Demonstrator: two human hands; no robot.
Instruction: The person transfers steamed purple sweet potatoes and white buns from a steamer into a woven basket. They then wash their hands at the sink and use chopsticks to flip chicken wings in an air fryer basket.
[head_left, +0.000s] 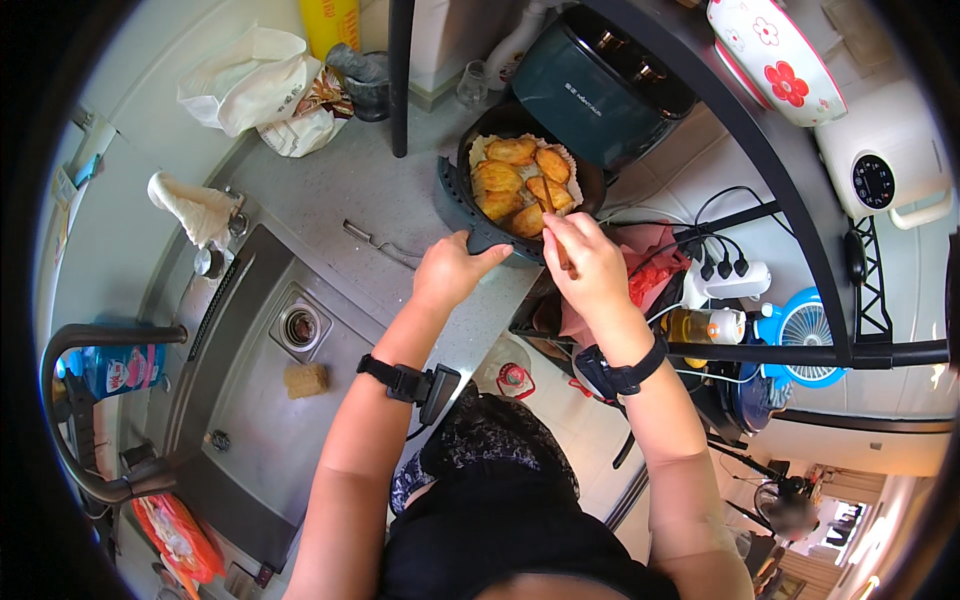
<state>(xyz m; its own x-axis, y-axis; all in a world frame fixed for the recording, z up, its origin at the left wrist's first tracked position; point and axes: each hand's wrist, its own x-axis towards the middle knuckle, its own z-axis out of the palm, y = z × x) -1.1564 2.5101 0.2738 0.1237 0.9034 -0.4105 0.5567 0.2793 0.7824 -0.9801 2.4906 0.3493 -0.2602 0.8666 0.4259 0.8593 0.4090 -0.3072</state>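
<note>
My left hand (448, 274) grips the handle of a dark air fryer basket (452, 202), which is pulled out in front of the dark teal air fryer (581, 101). Inside it, a ruffled paper liner (568, 159) holds several browned, golden pieces of food (499, 178). With my right hand (589, 259) I hold wooden chopsticks (551, 206) over the basket's near right side. Their tips are at one of the pieces; whether they pinch it I cannot tell. My fingers cover part of the chopsticks.
On the left lies a steel sink (247, 420) with a sponge (306, 381) in it. A black shelf post (401, 82) rises behind the counter (337, 187). A stone mortar (367, 94) stands at the back. Cables run to a white power strip (731, 281) at right.
</note>
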